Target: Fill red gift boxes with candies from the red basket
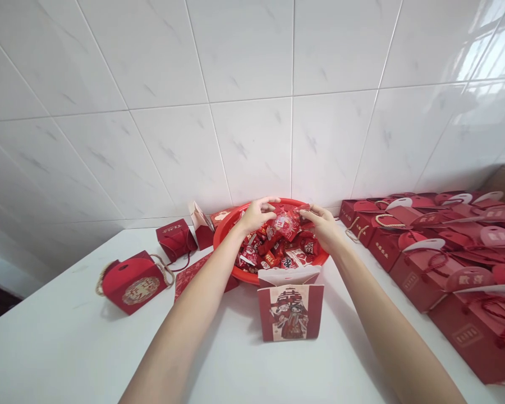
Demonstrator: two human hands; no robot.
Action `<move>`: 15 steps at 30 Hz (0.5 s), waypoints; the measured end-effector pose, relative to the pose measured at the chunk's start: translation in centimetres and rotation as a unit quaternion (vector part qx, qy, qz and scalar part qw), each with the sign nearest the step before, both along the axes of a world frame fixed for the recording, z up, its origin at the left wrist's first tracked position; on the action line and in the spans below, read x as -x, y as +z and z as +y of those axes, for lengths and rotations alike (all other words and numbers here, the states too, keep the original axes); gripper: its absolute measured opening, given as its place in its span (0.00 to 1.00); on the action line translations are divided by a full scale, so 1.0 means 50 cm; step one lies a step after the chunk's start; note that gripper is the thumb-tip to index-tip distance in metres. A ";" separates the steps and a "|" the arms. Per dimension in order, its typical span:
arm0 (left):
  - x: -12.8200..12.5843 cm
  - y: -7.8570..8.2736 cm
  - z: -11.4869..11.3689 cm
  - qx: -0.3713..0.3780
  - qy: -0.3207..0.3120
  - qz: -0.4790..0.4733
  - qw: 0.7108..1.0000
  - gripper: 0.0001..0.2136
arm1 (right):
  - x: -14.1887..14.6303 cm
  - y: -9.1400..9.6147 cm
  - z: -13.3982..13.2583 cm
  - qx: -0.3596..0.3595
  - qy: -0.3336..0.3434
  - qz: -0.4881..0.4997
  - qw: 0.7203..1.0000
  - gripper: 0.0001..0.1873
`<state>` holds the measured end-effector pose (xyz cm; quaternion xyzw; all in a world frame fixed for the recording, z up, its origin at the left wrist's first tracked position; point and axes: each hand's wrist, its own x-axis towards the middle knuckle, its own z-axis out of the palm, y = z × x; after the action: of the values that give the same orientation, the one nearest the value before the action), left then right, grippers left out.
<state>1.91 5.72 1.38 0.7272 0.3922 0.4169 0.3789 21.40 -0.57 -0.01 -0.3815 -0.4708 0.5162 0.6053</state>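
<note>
Both of my hands are over a red plastic basket [219, 238] heaped with wrapped candies [273, 252]. My left hand [258, 215] is at the basket's back left, thumb and fingers apart, close to a shiny red candy packet [286, 223]. On the other side, my right hand [323, 225] has its thumb and fingertips closed on the edge of a red candy wrapper; whether this belongs to the same packet is unclear. In front of the basket stands a red gift box [290, 313] with a printed figure and raised top flaps. Its inside is hidden.
Rows of red gift boxes with cord handles [421, 275] fill the right side. At left are a box with a rope handle [134, 283], a smaller dark red box [175, 238] and a flat red piece [189, 275]. A tiled wall [252, 146] borders the white table [88, 348].
</note>
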 end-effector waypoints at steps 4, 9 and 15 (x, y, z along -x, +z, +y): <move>0.000 -0.001 -0.003 0.010 -0.025 -0.021 0.999 0.21 | 0.003 0.001 -0.003 0.008 0.021 -0.021 1.000 0.15; -0.004 -0.003 -0.006 0.026 -0.056 -0.021 0.998 0.20 | 0.007 0.007 -0.011 0.033 0.053 -0.085 0.994 0.11; -0.004 -0.015 0.016 -0.014 0.031 0.019 0.999 0.10 | 0.011 0.007 -0.008 0.029 -0.029 -0.037 0.998 0.11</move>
<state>2.13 6.53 0.61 0.7276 0.4157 0.4201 0.3483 20.87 -0.97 0.35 -0.4314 -0.4664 0.4971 0.5910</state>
